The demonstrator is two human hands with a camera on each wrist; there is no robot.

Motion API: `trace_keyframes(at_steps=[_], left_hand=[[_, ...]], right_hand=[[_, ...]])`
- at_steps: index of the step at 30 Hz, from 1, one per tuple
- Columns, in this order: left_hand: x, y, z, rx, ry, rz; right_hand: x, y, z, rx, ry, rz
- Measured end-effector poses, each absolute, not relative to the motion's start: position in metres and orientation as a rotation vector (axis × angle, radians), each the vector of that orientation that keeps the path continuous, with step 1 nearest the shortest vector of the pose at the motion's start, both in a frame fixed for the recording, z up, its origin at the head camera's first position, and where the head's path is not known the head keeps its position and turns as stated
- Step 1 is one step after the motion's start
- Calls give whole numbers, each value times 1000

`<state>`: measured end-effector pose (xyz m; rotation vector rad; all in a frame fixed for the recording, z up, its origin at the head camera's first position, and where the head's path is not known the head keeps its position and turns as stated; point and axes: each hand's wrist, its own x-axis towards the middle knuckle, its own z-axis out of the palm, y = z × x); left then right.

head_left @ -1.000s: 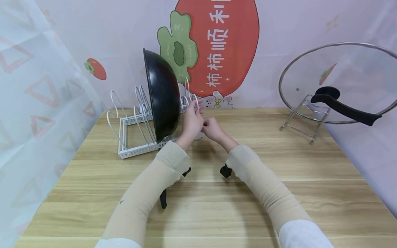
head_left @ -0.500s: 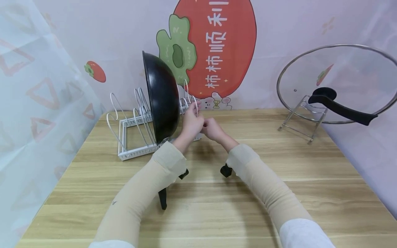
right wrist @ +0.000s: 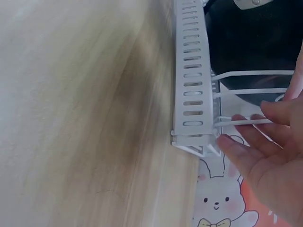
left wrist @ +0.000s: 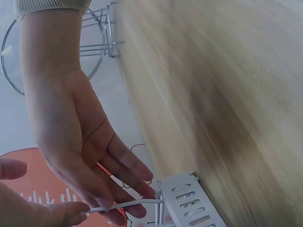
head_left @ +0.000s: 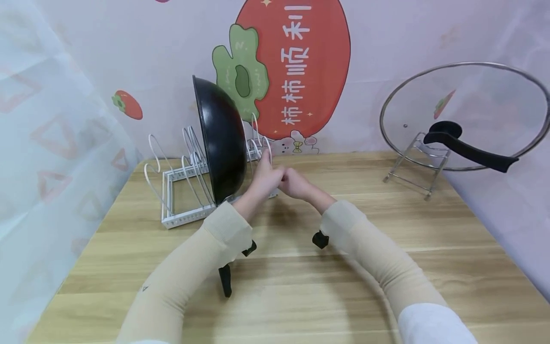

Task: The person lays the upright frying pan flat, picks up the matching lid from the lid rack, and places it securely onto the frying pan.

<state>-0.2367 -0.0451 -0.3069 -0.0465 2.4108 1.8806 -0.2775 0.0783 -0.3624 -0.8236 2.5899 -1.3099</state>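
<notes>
A white wire dish-type rack [head_left: 189, 217] stands at the left of the table, with several looped dividers. A black wok [head_left: 227, 138] sits on edge in it, its black handle [head_left: 225, 281] showing below my left sleeve. At the rack's right end, my left hand [head_left: 262, 181] pinches the last wire divider [left wrist: 130, 203] between thumb and finger. My right hand [head_left: 296, 184] meets it there, thumb on one side of the same wire and fingers [left wrist: 130, 163] on the other. In the right wrist view, that thumb lies close to the end of the slotted rail [right wrist: 192, 94].
A large glass lid [head_left: 472, 105] with a black handle [head_left: 472, 148] leans on a small metal stand [head_left: 417, 167] at the back right. Wood-grain table [head_left: 386, 210] surrounds the rack. A patterned cloth [head_left: 365, 119] hangs behind.
My left hand's thumb now points up along the divider, and its fingers beyond the wire no longer show. Both hands stay at the same end of the rack; the head view shifts slightly.
</notes>
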Motion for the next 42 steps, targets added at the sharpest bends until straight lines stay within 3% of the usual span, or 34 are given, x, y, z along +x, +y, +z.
trace_keyframes(at_steps=[17, 42], left_hand=[[-221, -72, -304, 58, 2208, 1912], [-208, -92, -298, 38, 2067, 1929]], right_hand=[[-261, 83, -362, -676, 2525, -1531], [-244, 102, -342, -826, 2384, -1467]])
